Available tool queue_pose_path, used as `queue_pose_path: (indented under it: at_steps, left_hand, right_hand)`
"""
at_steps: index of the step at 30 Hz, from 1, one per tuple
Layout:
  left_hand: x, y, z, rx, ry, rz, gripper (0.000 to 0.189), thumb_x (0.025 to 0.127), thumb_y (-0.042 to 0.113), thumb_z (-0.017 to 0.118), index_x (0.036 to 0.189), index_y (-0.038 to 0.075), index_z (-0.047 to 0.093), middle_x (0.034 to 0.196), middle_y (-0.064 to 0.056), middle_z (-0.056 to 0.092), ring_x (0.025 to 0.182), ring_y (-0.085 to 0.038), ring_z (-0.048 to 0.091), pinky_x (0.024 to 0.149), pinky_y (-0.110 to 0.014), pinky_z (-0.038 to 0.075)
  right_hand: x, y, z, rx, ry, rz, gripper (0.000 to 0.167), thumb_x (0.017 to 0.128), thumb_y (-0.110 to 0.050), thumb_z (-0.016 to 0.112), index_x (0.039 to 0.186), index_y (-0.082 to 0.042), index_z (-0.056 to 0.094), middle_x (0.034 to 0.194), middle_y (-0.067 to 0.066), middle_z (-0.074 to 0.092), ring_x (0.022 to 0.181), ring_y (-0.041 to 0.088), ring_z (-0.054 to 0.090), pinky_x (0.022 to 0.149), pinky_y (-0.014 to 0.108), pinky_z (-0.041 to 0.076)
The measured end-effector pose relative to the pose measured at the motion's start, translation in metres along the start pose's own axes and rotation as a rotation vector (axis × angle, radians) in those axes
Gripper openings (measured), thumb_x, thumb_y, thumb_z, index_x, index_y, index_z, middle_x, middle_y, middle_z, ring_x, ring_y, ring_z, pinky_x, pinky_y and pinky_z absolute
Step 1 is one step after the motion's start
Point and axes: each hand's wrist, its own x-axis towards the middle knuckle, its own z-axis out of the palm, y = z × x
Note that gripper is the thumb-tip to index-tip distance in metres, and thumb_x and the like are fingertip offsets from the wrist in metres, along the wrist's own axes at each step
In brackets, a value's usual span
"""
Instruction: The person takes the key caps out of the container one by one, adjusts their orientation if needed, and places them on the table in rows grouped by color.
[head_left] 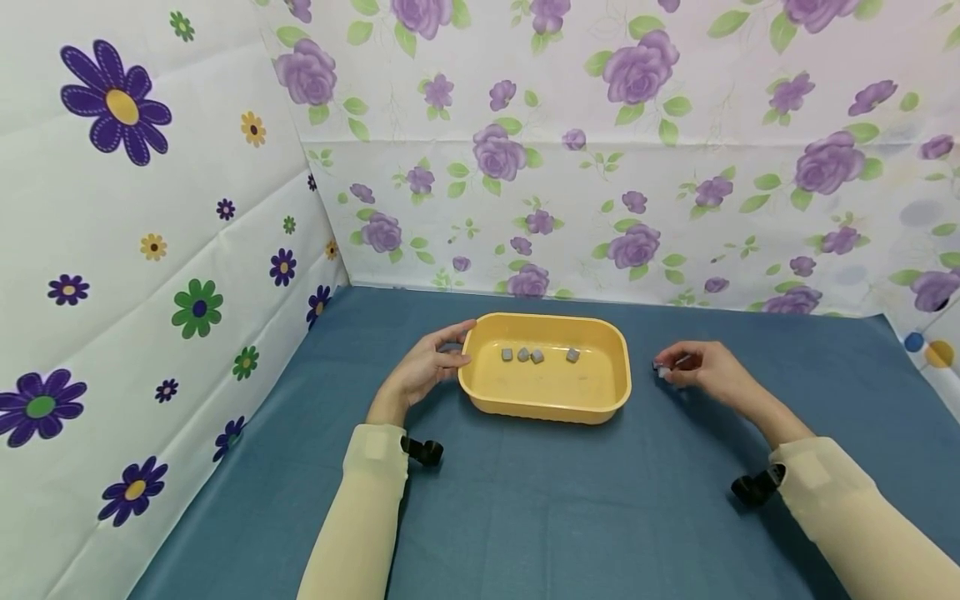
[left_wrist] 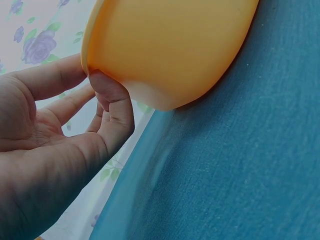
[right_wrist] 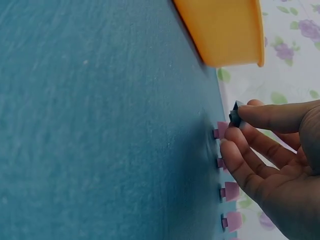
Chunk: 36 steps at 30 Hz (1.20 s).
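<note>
My left hand [head_left: 422,367] pinches the left end of a yellow plastic tray [head_left: 543,411] by its rim; in the left wrist view the thumb [left_wrist: 109,87] lies over the tray wall. Several small grey blocks [head_left: 573,355] lie spread along the middle of the tray floor. To the right of the tray, my right hand [head_left: 708,368] pinches a small dark grey angular block [right_wrist: 235,115] between thumb and fingertips, close over the cloth. Its other fingers curve loosely beneath. Several small pink pieces [right_wrist: 231,191] stand in a row beside those fingers in the right wrist view.
A blue cloth [head_left: 540,508] covers the table. White sheets with purple roses [head_left: 498,152] rise behind it, and a flower-print sheet [head_left: 198,308] stands along the left. Black wrist cameras [head_left: 423,452] sit at both cuffs.
</note>
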Motion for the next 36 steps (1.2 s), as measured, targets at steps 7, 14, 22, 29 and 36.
queue_pose_path:
  at_steps: [7,14,22,29,36]
  left_hand:
    - [0.000,-0.001,-0.001,0.002,-0.013,0.012,0.064,0.102,-0.002,0.062,0.160,0.019,0.045,0.127,-0.011,0.044,0.092,-0.021,0.055,0.076,-0.029,0.053]
    - [0.001,-0.001,-0.001,-0.003,-0.014,0.011,0.064,0.101,-0.002,0.062,0.159,0.019,0.046,0.128,-0.011,0.043,0.093,-0.020,0.055,0.075,-0.027,0.054]
    - [0.001,-0.001,-0.001,-0.002,-0.020,0.016,0.064,0.102,-0.002,0.062,0.160,0.019,0.045,0.129,-0.012,0.043,0.092,-0.020,0.055,0.075,-0.027,0.054]
    - [0.002,-0.003,-0.002,-0.009,-0.022,0.013,0.064,0.102,-0.002,0.061,0.160,0.019,0.044,0.127,-0.010,0.044,0.090,-0.019,0.054,0.075,-0.029,0.053]
    - [0.001,-0.002,-0.002,-0.011,-0.021,0.014,0.063,0.102,-0.002,0.061,0.160,0.019,0.044,0.127,-0.011,0.044,0.090,-0.019,0.055,0.074,-0.028,0.053]
  right_hand:
    - [0.001,0.008,0.003,-0.069,0.006,-0.053,0.025,0.095,-0.002,0.073,0.120,0.001,0.073,0.107,0.015,0.069,0.085,0.023,0.062,0.068,0.033,0.055]
    - [0.002,0.009,0.009,-0.110,0.011,-0.078,0.021,0.093,0.001,0.075,0.114,0.001,0.074,0.099,0.012,0.068,0.081,0.023,0.057,0.064,0.030,0.049]
    - [0.002,0.008,0.011,-0.141,0.017,-0.057,0.020,0.093,0.001,0.074,0.113,-0.001,0.075,0.099,0.011,0.068,0.082,0.023,0.057,0.065,0.030,0.050]
    - [0.001,0.009,0.011,-0.128,0.012,-0.059,0.021,0.094,0.003,0.073,0.115,-0.001,0.074,0.105,0.015,0.069,0.087,0.025,0.060,0.067,0.031,0.053]
    - [-0.003,-0.002,0.003,-0.095,0.015,-0.032,0.025,0.097,0.001,0.070,0.122,0.002,0.071,0.115,0.022,0.068,0.087,0.027,0.066,0.067,0.037,0.058]
